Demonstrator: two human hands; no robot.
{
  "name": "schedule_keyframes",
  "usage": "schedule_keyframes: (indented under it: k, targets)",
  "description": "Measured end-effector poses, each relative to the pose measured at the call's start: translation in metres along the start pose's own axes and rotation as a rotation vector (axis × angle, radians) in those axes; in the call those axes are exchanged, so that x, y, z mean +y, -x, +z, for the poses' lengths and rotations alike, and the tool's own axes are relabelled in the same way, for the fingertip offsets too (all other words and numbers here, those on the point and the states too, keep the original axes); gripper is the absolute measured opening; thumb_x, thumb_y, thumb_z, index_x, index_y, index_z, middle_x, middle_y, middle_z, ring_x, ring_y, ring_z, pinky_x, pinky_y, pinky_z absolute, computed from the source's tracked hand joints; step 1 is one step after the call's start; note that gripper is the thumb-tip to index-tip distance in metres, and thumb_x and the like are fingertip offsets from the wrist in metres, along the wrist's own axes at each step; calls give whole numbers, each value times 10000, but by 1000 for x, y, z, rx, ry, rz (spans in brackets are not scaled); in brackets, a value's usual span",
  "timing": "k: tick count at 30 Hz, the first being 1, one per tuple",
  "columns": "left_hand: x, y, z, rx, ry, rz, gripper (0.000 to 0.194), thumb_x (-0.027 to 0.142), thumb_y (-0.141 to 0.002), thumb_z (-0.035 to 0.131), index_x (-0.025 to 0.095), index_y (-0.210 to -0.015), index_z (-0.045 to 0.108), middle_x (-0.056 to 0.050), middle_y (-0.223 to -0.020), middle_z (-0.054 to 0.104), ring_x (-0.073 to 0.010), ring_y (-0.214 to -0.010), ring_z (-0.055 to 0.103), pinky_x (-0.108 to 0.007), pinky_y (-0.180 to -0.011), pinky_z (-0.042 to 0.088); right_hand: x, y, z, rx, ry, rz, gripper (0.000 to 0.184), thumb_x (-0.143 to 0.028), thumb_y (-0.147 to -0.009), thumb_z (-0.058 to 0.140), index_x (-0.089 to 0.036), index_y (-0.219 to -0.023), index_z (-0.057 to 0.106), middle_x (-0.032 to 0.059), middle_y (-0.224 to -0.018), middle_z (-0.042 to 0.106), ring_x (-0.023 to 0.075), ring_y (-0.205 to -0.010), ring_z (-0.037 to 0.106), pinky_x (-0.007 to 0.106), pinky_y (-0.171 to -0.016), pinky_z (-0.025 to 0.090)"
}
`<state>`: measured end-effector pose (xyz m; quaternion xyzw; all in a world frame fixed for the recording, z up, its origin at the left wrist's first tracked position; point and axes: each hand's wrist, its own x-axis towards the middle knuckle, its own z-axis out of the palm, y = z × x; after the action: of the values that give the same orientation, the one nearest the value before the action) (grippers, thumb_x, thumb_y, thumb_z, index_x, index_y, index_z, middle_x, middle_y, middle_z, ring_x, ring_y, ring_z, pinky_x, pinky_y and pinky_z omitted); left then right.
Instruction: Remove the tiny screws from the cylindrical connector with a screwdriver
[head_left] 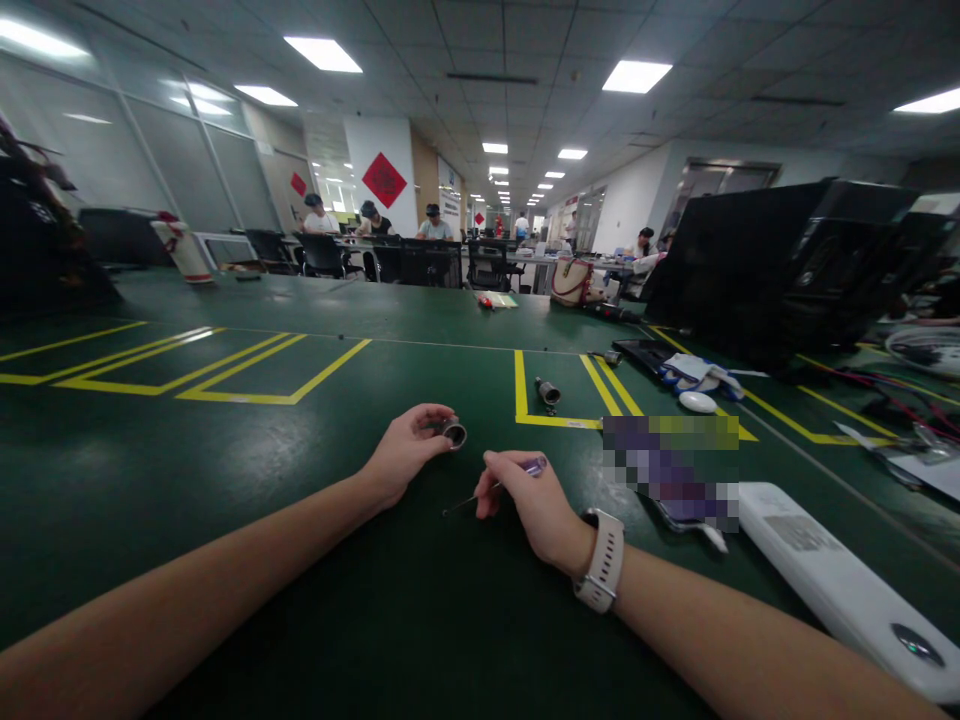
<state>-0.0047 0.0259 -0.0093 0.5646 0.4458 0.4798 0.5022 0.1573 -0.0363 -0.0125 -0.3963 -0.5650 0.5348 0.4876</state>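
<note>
My left hand (411, 450) pinches a short, hollow metal cylinder (454, 433) between thumb and fingers, its round opening facing toward me and to the right. In my right hand (529, 500) is a small screwdriver (534, 467) with a clear purple handle. Its thin shaft points down and left, and the tip is apart from the cylinder, below it. A pale watch is strapped round my right wrist. Beyond my right hand, a similar metal cylinder (549, 392) lies on the green table (300, 560) inside a yellow-taped box, with small dark parts just in front of it.
To the right lie a long white device (832, 580), a blurred-out purple item (667, 470), a white oval object (697, 402) and white-and-blue gloves (701, 375). Large black equipment (772, 270) stands at the right. A bag (571, 281) sits at the far edge. Several people sit in the background.
</note>
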Motion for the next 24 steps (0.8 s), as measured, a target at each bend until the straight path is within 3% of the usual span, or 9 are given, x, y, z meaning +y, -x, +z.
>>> schedule_keyframes:
  k: [8,12,20,24]
  targets:
    - [-2,-1,-2,-28,-3,-6,354,104,-588,694,148,-925,596,-36,-881,685,-177,-841,647,-348,-862,475,-16,12,4,35,269,11,365,-303,-845,455,-159,-531,574,-29,-440,499,104,-440,483,229,-480,360]
    - [0,1,-1,-18,-4,-10,342,116,-595,686,151,-926,608,-29,-851,694,-182,-826,653,-350,-854,481,-18,17,8,28,468,-108,378,-294,-878,418,-166,-562,583,-17,-501,544,108,-498,522,235,-525,382]
    - [4,3,1,-12,-7,20,294,118,-590,679,155,-878,636,-30,-855,705,-193,-837,655,-343,-831,499,-9,15,3,132,378,-365,278,-294,-904,412,-179,-772,628,28,-754,627,148,-724,582,271,-676,441]
    - [4,3,1,-20,-2,20,285,112,-587,670,148,-870,659,-31,-845,710,-191,-813,660,-346,-830,508,-7,11,3,145,424,-420,198,-257,-887,453,-190,-897,638,42,-845,635,160,-789,578,296,-730,445]
